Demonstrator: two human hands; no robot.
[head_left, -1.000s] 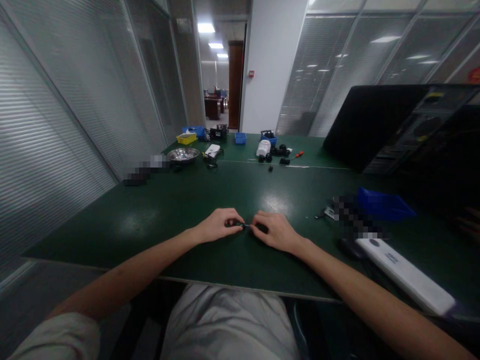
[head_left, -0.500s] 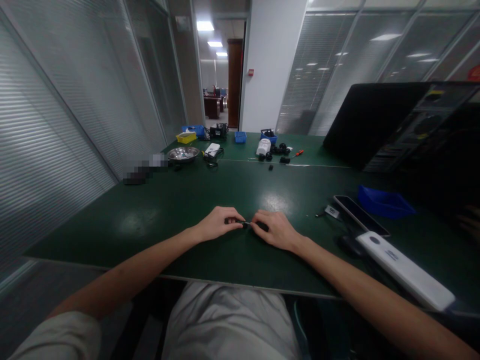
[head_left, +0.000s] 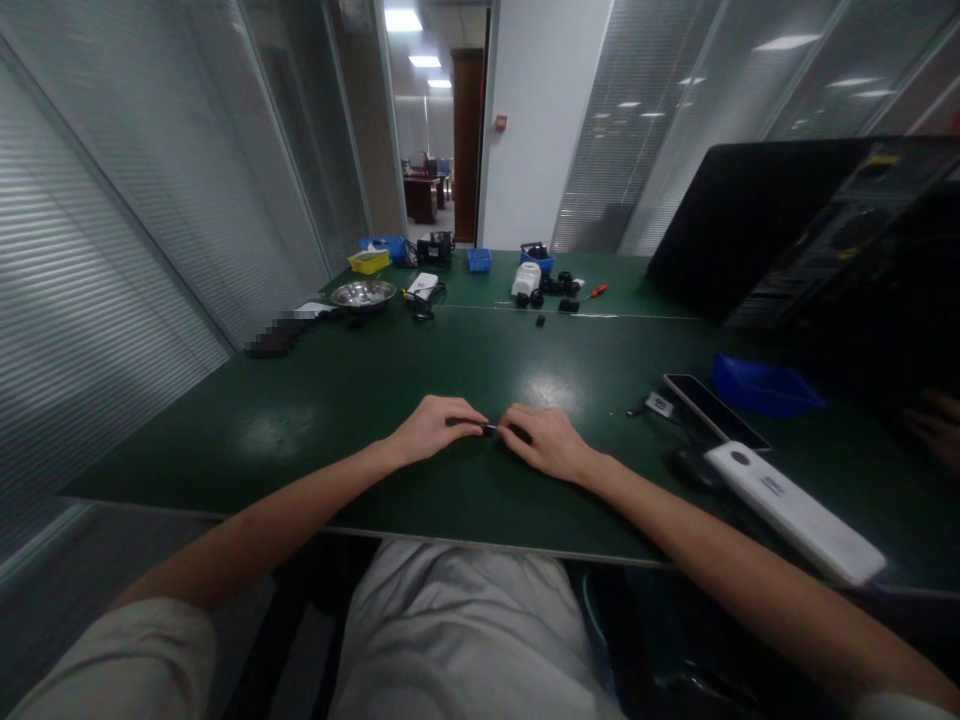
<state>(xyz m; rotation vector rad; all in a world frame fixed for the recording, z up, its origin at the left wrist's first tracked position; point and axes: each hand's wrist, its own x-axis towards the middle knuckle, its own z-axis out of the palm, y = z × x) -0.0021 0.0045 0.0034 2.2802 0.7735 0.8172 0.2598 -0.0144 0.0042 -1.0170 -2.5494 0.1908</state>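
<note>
My left hand (head_left: 435,428) pinches a small black part (head_left: 488,430) between thumb and fingers, just above the green table. Closed from the other side, my right hand (head_left: 547,440) grips what looks like a small screwdriver (head_left: 522,434) with a dark handle. Its thin metal shaft points left and meets the black part, or comes very close to it. Fingers cover much of both things, so their full shape is hidden.
Right of my hands lie a phone (head_left: 716,410), a white power strip (head_left: 795,510) and a blue tray (head_left: 765,385). Another person's hand (head_left: 934,425) shows at the right edge. Farther back are a metal bowl (head_left: 363,295), an orange screwdriver (head_left: 596,291) and a large black computer case (head_left: 750,220).
The view has tipped slightly downward, so everything sits higher in the picture. Both hands keep their hold and stay close together, with only slight finger movement.
</note>
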